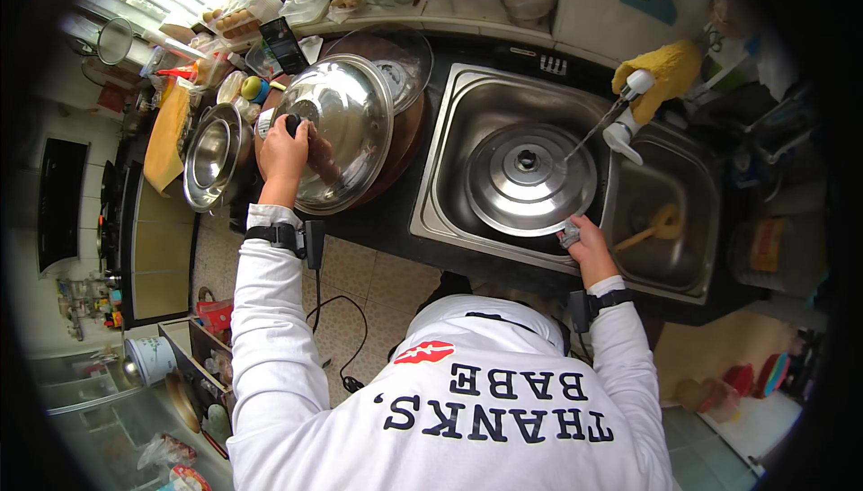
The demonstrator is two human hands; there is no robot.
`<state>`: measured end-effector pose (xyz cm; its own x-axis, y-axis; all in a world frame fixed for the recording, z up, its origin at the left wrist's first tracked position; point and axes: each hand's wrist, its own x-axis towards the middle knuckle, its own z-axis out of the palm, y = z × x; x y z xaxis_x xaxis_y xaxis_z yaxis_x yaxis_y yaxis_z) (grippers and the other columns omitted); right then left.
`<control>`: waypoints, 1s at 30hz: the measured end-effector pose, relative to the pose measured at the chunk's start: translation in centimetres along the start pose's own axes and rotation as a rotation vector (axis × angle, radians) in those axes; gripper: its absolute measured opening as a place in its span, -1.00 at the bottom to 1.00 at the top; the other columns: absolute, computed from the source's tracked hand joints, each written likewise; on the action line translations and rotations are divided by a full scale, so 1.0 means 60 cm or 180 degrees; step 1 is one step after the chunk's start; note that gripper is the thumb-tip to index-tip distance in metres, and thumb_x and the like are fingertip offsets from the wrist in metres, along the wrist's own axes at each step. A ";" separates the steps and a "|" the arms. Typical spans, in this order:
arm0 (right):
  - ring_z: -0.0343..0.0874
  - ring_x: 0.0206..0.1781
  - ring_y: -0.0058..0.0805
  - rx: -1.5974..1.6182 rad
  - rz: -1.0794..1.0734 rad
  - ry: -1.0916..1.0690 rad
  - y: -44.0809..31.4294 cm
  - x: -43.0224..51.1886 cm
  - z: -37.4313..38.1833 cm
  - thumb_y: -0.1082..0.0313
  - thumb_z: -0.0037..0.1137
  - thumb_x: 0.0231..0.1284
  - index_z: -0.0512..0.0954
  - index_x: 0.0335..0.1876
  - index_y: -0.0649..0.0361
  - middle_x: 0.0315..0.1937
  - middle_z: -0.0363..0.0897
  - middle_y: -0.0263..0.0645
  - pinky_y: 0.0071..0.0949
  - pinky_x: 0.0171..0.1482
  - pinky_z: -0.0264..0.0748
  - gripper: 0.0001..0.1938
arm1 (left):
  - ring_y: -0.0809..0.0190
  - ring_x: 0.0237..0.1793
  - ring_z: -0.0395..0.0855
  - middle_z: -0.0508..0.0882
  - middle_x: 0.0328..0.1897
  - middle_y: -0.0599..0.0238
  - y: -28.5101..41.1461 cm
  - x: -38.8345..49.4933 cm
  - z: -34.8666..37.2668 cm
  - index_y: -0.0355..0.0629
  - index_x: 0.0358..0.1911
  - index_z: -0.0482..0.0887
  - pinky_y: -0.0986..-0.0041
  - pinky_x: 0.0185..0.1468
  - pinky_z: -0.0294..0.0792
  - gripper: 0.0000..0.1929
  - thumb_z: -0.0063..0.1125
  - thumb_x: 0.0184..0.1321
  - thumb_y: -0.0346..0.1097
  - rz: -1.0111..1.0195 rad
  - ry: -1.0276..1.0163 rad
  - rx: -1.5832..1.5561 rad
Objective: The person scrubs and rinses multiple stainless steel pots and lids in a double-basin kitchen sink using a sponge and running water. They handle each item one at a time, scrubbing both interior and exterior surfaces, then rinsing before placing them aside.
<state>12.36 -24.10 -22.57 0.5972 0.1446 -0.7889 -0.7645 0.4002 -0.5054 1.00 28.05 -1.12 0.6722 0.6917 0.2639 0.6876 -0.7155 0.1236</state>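
My left hand [284, 154] grips the black knob [292, 125] of a shiny domed metal lid [350, 134] on the counter left of the sink. In the larger basin of the steel sink [445, 127] lies a round stepped metal lid [499, 181] with a dark centre. My right hand [592, 248] is at this lid's near rim, holding a crumpled grey scouring pad [570, 233]. Water runs from the white-tipped faucet [637, 85] onto the lid's right side. Whether the right fingers also hold the rim is hard to see.
A glass lid [414, 53] and a brown round board [408, 147] lie by the domed lid. Steel bowls [214, 154] stand further left. A phone [283, 45] leans behind. A yellow cloth [657, 73] hangs at the faucet, and a yellow utensil [657, 227] lies in the smaller basin.
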 end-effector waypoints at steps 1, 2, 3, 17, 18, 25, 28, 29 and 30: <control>0.49 -0.22 -0.30 0.0003 -0.0011 -0.0081 0.000 0.000 -0.001 0.41 -0.12 0.29 0.39 0.00 0.14 -0.16 0.47 -0.25 -0.19 -0.27 0.50 -0.80 | -0.15 -0.08 0.59 0.63 -0.11 -0.09 -0.006 0.004 0.007 -0.14 0.04 0.50 0.15 -0.01 0.43 -0.49 0.06 0.15 0.08 -0.0006 0.0025 -0.0031; 0.48 -0.23 -0.30 -0.0007 0.0003 -0.0104 0.000 -0.001 -0.003 0.41 -0.12 0.29 0.39 0.00 0.14 -0.16 0.47 -0.25 -0.19 -0.28 0.50 -0.79 | -0.15 -0.08 0.59 0.63 -0.11 -0.09 -0.009 0.007 0.013 -0.14 0.04 0.51 0.15 -0.01 0.42 -0.49 0.06 0.15 0.08 -0.0023 0.0028 -0.0047; 0.48 -0.24 -0.30 -0.0012 0.0015 -0.0124 0.000 -0.001 -0.004 0.41 -0.12 0.29 0.39 0.00 0.14 -0.17 0.47 -0.25 -0.19 -0.28 0.50 -0.79 | -0.15 -0.08 0.59 0.63 -0.11 -0.10 -0.010 0.010 0.019 -0.14 0.03 0.51 0.14 -0.01 0.42 -0.49 0.05 0.15 0.08 -0.0046 0.0016 -0.0043; 0.53 -0.13 -0.25 0.0022 -0.0045 0.0082 0.001 -0.014 0.012 0.47 -0.20 0.26 0.36 0.08 0.13 -0.08 0.51 -0.22 -0.06 -0.17 0.50 -0.71 | -0.17 -0.06 0.59 0.63 -0.09 -0.12 -0.019 0.042 0.033 -0.13 0.05 0.53 0.15 0.01 0.41 -0.34 0.04 0.07 0.29 -0.0263 0.0063 -0.0335; 0.54 -0.13 -0.24 -0.0021 -0.0035 0.0028 0.000 -0.015 0.016 0.46 -0.21 0.28 0.33 0.11 0.12 -0.08 0.50 -0.21 -0.07 -0.17 0.50 -0.70 | -0.17 -0.03 0.58 0.62 -0.06 -0.12 -0.017 0.042 0.032 -0.16 0.04 0.53 0.16 0.02 0.41 -0.33 0.04 0.07 0.29 -0.0279 0.0050 -0.0377; 0.54 -0.15 -0.22 0.0195 -0.0110 0.0456 -0.010 -0.038 0.042 0.46 -0.11 0.28 0.20 0.19 0.10 -0.10 0.47 -0.19 -0.01 -0.17 0.48 -0.62 | 0.16 -0.41 0.54 0.59 -0.38 0.18 0.050 -0.016 -0.034 -0.24 -0.08 0.55 0.34 -0.26 0.41 -0.56 0.11 0.19 0.02 0.0748 0.1418 -0.0890; 0.54 -0.16 -0.22 0.0150 -0.0218 0.0342 -0.018 -0.038 0.045 0.45 -0.10 0.27 0.29 0.09 0.14 -0.15 0.49 -0.19 -0.02 -0.16 0.48 -0.71 | 0.35 -0.54 0.49 0.56 -0.50 0.32 0.121 -0.102 -0.034 -0.28 -0.18 0.59 0.54 -0.43 0.36 -0.69 0.07 0.26 -0.12 0.0564 -0.0091 -0.2615; 0.53 -0.18 -0.21 0.0238 -0.0142 0.0373 -0.021 -0.035 0.046 0.47 -0.11 0.26 0.33 0.01 0.17 -0.17 0.48 -0.18 -0.03 -0.17 0.49 -0.77 | 0.42 -0.58 0.46 0.55 -0.53 0.37 0.150 -0.134 -0.021 -0.29 -0.22 0.59 0.62 -0.48 0.32 -0.72 0.05 0.28 -0.17 0.0501 -0.0851 -0.3264; 0.53 -0.19 -0.20 0.0322 -0.0116 0.0339 -0.023 -0.033 0.045 0.48 -0.12 0.25 0.36 -0.06 0.20 -0.20 0.48 -0.16 -0.04 -0.18 0.49 -0.83 | 0.43 -0.60 0.47 0.59 -0.50 0.36 0.178 -0.165 -0.003 -0.30 -0.19 0.59 0.64 -0.49 0.34 -0.71 0.02 0.31 -0.16 0.0149 -0.1858 -0.3372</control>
<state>12.88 -22.50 -19.39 0.5908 0.0337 -0.8061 -0.7113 0.4932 -0.5008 1.64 13.54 -2.24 0.9010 0.4076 -0.1485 0.2773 -0.2779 0.9197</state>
